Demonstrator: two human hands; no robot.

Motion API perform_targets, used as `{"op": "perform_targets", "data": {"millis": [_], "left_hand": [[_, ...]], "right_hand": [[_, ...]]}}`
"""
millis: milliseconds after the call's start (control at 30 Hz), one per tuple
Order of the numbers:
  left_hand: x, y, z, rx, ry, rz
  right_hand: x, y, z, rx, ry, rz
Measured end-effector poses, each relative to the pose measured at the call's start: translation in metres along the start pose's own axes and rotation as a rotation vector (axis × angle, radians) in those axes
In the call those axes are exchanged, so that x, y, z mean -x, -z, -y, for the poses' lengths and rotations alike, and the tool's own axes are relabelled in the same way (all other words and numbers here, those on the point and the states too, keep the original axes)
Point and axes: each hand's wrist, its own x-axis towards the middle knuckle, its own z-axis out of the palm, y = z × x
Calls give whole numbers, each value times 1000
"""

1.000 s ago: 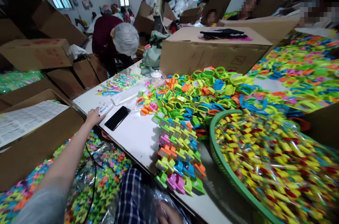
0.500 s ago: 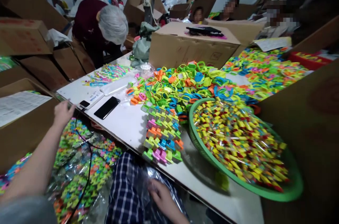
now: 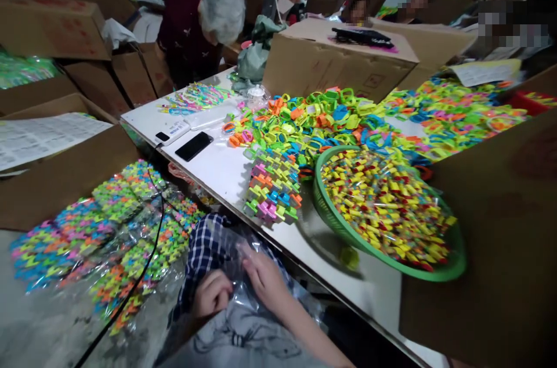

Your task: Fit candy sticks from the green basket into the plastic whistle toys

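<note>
A clear plastic bag point(image 3: 243, 293) lies crumpled over my lap, on the checked cloth. My right hand point(image 3: 264, 275) is closed on the bag's upper part, with its fingers bent toward the left. Just left of the bag is my left hand point(image 3: 212, 293), its fingers curled in; what they hold, if anything, is hidden. On the table edge in front of my hands stands a block of stacked colourful plastic pieces point(image 3: 274, 185). Right of it, a green basket point(image 3: 319, 194) is full of small yellow and red wrapped items point(image 3: 387, 205).
A heap of colourful toy watches point(image 3: 313, 118) covers the white table point(image 3: 217, 173) behind the stack. A phone point(image 3: 194, 146) lies near the edge. Bagged colourful pieces point(image 3: 143, 223) and a black cable point(image 3: 152, 252) are at left. Cardboard boxes point(image 3: 339, 57) and a bending person point(image 3: 187, 25) stand beyond.
My left hand has come from the table's left corner down to my lap beside the plastic bag. My right hand stays at the bag. The view has shifted left and downward.
</note>
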Motion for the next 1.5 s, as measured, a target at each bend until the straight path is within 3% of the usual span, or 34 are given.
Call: {"op": "perform_targets", "data": {"millis": [100,200,400,500,633,733,867,967,1033,1067,1167,1233,1367,1433,1500], "left_hand": [[-18,-25,-28,96,-97,-5],[-24,-27,-46,324,-52,-36],[-19,2,-52,437,54,31],[-15,13,-50,458,120,-17],[-9,16,-55,601,157,-96],[-11,23,-63,785,107,-242],[-24,46,-69,996,46,-436],[-37,57,-70,927,-90,-646],[-44,57,-70,775,-150,-713],[-47,56,-69,704,-136,-678],[-58,54,-68,558,23,-400],[-67,56,-68,503,69,-277],[-89,68,-78,464,-21,-380],[-96,70,-86,430,-64,-434],[-99,65,-93,347,-109,-397]], "right_hand": [[-5,9,14,17,161,-178],[-16,14,22,40,264,-235],[-29,13,31,58,338,-59],[-29,12,34,126,305,36],[-28,13,40,180,246,69],[-27,16,41,153,189,52],[-22,18,35,118,101,-7],[-16,10,27,102,79,-8],[-12,2,23,87,71,7],[-10,-2,21,71,67,13],[-7,-12,17,-12,72,28],[-6,-15,12,-95,89,58],[-8,-11,4,-211,120,115],[-11,-3,9,-153,132,-15],[-17,9,23,-28,227,-191]]}}
